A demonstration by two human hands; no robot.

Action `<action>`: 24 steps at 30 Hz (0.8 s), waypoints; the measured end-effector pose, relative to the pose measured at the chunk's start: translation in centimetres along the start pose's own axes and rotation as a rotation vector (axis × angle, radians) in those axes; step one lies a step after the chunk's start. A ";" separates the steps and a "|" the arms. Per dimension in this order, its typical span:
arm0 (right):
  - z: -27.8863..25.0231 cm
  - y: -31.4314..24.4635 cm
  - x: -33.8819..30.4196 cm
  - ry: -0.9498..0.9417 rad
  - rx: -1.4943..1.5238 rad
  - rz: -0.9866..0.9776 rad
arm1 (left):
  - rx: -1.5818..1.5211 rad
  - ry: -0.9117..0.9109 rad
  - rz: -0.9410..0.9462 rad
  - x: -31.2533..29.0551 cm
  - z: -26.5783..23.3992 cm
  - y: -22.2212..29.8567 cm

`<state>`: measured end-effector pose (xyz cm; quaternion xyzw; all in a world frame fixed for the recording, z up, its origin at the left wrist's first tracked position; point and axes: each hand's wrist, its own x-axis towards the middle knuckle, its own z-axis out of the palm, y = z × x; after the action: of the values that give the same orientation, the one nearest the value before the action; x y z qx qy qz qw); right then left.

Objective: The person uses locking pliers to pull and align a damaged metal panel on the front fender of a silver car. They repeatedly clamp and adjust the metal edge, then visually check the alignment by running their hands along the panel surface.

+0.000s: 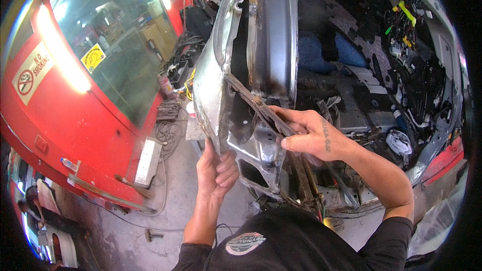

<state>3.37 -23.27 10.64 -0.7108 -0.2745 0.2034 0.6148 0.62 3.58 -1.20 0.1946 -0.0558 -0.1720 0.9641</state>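
A bare metal car body panel (211, 95) stands upright in front of me, curved and bent along its edge. My left hand (216, 170) is closed on the panel's lower tip, thumb on the outer side and fingers curled behind. My right hand (309, 133) grips the handles of long, rusty brown pliers (257, 101). Their far end meets the panel's inner edge; whether the jaws bite the metal is too small to tell. Behind the pliers are a dark inner pillar (273, 35) and a bare metal bracket (258, 145) with openings.
On the right lies the stripped car interior (351, 70), with loose wiring (401, 25) and a white bundle (399, 142). Left, a red wall (120, 135) carries a lit tube. A hammer-like tool (153, 235), a coiled cable (170, 135) and a white box (148, 160) lie on the floor.
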 end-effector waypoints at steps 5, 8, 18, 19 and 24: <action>-0.3 -0.3 -0.1 -0.007 -0.014 0.027 | 0.002 0.000 -0.003 0.0 0.0 0.1; -0.1 -0.5 -0.1 0.014 -0.028 0.046 | 0.005 -0.024 -0.008 -0.1 -0.1 0.1; 0.6 -1.5 -0.7 0.076 -0.087 0.022 | 0.011 -0.029 -0.028 0.1 -0.1 0.1; 0.8 -1.9 -0.9 0.080 -0.097 0.032 | 0.011 -0.028 -0.030 0.1 -0.2 0.0; 1.5 -3.6 -1.3 0.084 -0.158 0.042 | 0.030 -0.061 -0.026 0.2 -0.4 -0.1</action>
<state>0.89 -22.63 13.91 -0.7707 -0.2485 0.1640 0.5634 0.84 3.61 -1.57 0.2042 -0.0855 -0.1894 0.9566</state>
